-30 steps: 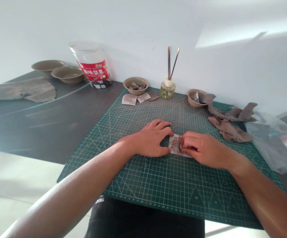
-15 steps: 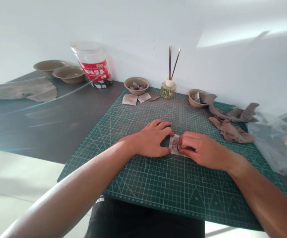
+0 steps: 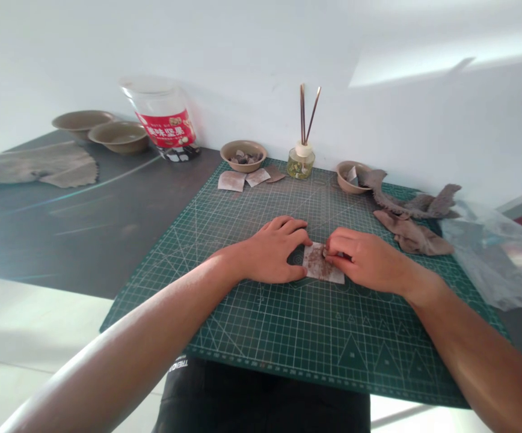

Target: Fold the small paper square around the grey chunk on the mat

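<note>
On the green cutting mat (image 3: pixel 261 325) lies a small pale sheet (image 3: pixel 322 272) with brown, powdery smears over its face. My left hand (image 3: pixel 273 249) rests on the mat with thumb and fingers spread, thumb and forefinger touching the sheet's left edge at its two corners. Over the right part of the sheet, my right hand (image 3: pixel 360 258) is closed in a pinch around a small greyish piece (image 3: pixel 325 254). Only a bit of that piece shows between the fingertips, and its shape is hard to make out.
Behind my hands stand a bowl of greyish chips (image 3: pixel 243 165), loose pale sheets (image 3: pixel 232 181), a reed diffuser (image 3: pixel 300 163) and another bowl (image 3: pixel 349 185). Brown cloths (image 3: pixel 414 234) and a clear plastic bag (image 3: pixel 491 270) lie right. Left are a plastic jar (image 3: pixel 164 126) and two bowls (image 3: pixel 119 143).
My right hand has shifted slightly up over the sheet, exposing more of its lower right part. My left hand keeps its place on the sheet's edge. The whole view has shifted slightly.
</note>
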Demonstrator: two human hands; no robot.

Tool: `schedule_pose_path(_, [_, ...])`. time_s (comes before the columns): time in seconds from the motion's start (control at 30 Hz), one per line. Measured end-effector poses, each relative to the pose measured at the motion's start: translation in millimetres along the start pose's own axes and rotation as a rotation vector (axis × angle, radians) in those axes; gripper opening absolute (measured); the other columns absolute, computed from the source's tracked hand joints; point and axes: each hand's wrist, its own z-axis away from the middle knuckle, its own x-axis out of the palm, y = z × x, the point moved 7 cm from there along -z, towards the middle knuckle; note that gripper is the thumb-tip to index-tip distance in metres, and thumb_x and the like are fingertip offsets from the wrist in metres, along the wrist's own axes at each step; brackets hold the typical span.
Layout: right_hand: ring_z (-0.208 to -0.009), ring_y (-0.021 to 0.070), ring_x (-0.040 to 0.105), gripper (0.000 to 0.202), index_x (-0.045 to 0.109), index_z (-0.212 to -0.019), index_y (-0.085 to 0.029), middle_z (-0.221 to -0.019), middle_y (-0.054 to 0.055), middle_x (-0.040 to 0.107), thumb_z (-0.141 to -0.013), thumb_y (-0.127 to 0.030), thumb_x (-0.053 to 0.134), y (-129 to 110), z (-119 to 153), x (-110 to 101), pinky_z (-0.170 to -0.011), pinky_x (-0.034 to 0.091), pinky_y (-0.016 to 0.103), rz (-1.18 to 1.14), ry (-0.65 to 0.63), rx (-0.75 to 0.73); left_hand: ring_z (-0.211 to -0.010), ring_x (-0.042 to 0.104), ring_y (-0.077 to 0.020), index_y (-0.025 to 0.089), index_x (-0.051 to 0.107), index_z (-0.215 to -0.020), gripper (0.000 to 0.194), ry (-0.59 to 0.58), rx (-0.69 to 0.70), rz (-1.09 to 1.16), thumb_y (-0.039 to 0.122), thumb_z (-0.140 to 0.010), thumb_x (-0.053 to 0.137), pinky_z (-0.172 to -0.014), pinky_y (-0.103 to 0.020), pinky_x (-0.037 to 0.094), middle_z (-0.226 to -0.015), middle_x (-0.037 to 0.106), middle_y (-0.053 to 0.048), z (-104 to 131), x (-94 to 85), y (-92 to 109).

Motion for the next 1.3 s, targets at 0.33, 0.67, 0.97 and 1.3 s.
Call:
schedule_pose_path(0.33, [-0.080, 0.0162, 0.059, 0.009, 0.056, -0.088, -0.020, -0.094, 0.002, 0.058, -0.097, -0.022, 0.056, 3.5, -1.7, 1.2, -0.073, 0.042, 0.030, 0.021, 0.029, 0.080, -0.146, 0.022, -0.0337, 0.024, 0.053, -0.128, 0.051, -0.010, -0.006, 0.012, 0.050, -0.086, 0.064, -0.118, -0.051, 0.023, -0.156, 0.034, -0.009, 0.0, -0.4, -0.5])
schedule_pose_path(0.67, [-0.085, 0.0176, 0.061, 0.008, 0.055, -0.090, -0.021, -0.099, 0.002, 0.060, -0.098, -0.024, 0.055, 7.2, -1.3, 4.6, -0.077, 0.044, 0.031, 0.021, 0.043, 0.110, -0.146, 0.023, -0.0339, 0.024, 0.053, -0.129, 0.052, -0.002, 0.001, 0.005, 0.051, -0.085, 0.064, -0.118, -0.052, 0.023, -0.156, 0.034, -0.009, -0.1, 0.9, -0.9])
schedule_pose_path(0.97, [-0.082, 0.0177, 0.062, 0.009, 0.056, -0.090, -0.022, -0.101, 0.003, 0.062, -0.098, -0.025, 0.053, 5.4, 1.6, 1.7, -0.072, 0.044, 0.030, 0.039, 0.049, 0.100, -0.146, 0.021, -0.0341, 0.025, 0.053, -0.129, 0.052, -0.008, -0.003, 0.015, 0.053, -0.086, 0.062, -0.118, -0.052, 0.023, -0.156, 0.033, -0.009, -0.1, 1.6, -1.2])
schedule_pose_path(1.3, [-0.080, 0.0180, 0.062, 0.008, 0.059, -0.090, -0.022, -0.099, 0.004, 0.064, -0.097, -0.025, 0.055, 3.8, 4.2, 4.7, -0.072, 0.046, 0.031, -0.007, 0.022, 0.056, -0.146, 0.020, -0.0343, 0.025, 0.052, -0.128, 0.050, -0.020, -0.008, 0.015, 0.052, -0.087, 0.061, -0.118, -0.052, 0.022, -0.157, 0.032, -0.008, 1.0, -0.3, 0.7])
